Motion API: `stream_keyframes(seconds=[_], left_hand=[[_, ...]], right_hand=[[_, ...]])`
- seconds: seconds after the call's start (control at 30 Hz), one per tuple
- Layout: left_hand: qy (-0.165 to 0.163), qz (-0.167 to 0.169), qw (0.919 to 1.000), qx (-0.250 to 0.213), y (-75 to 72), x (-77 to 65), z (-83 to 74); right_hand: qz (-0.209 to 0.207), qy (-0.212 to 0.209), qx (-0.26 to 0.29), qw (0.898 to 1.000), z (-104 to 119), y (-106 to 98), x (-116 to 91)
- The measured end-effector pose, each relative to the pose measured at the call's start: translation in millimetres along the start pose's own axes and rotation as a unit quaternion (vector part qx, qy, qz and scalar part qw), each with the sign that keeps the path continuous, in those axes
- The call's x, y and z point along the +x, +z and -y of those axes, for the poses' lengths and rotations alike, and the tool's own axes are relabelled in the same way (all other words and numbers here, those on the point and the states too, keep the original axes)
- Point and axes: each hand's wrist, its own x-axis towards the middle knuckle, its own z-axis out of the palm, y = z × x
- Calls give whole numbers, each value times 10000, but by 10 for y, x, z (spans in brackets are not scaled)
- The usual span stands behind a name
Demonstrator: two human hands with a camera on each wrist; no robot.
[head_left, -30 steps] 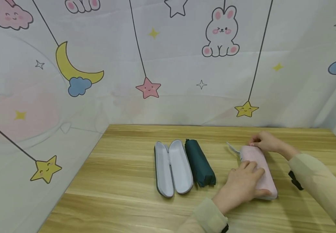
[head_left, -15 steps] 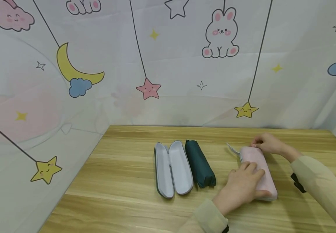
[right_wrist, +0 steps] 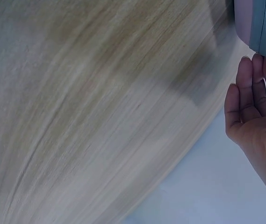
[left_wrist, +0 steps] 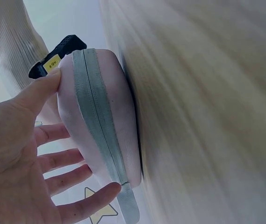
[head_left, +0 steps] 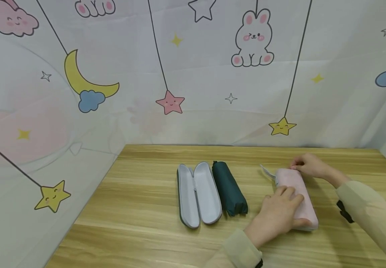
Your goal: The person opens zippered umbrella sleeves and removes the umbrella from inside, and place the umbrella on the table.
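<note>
Steadying the pink case [head_left: 288, 176] at the desk's [head_left: 139, 208] right side: slip or snag possible.
Left grip [head_left: 276, 213], fingers spread, rests on it without encircling it; right grip [head_left: 310, 165] pinches narrowly at the zip band's [right_wrist: 265, 25] far end, exact hold hidden. Light left pressure could let the case pivot; an off-line tug could jam the zip band.

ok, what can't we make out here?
Inside of the pink case: left wrist view, hidden by its closed zip.
What the right hand pinches, if anything: right wrist view, hidden by its fingers.
Underside of green roll: head view, hidden by its body.
Left sleeve: head view, cut off by bottom edge.
</note>
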Motion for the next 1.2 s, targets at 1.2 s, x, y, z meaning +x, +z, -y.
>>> stream_keyframes(seconds=[1.2], left_hand=[[26, -154, 9999, -17, 15, 4, -8]], right_hand=[[-950, 51, -821, 9921, 44, 173, -335]])
